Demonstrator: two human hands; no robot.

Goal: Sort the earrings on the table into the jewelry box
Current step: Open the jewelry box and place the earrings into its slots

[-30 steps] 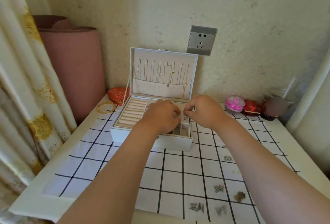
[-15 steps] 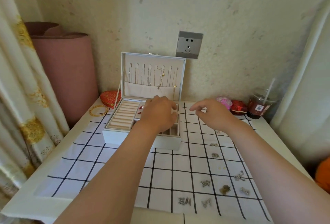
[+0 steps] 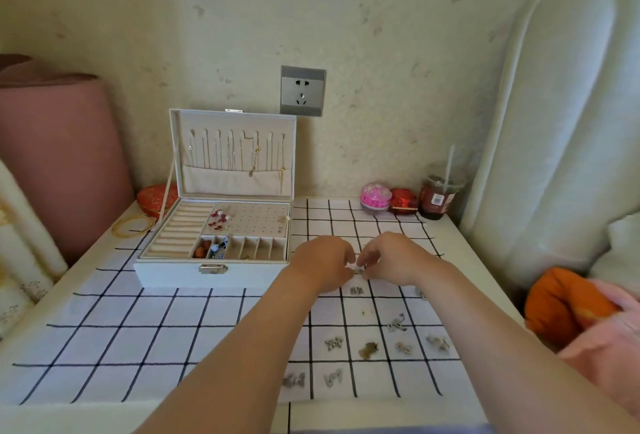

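Left hand (image 3: 322, 265) and right hand (image 3: 394, 260) pinch one earring (image 3: 358, 270), likely readying it for the box (image 3: 173, 274) at ten o'clock.

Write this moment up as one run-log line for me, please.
phase: pickup | left hand, right hand: both pinch one earring over cloth | jewelry box: open, left of hands | loose earrings: on cloth

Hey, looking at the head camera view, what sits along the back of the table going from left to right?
Gold bangles → open jewelry box → pink round case → red case → drink cup with a straw.
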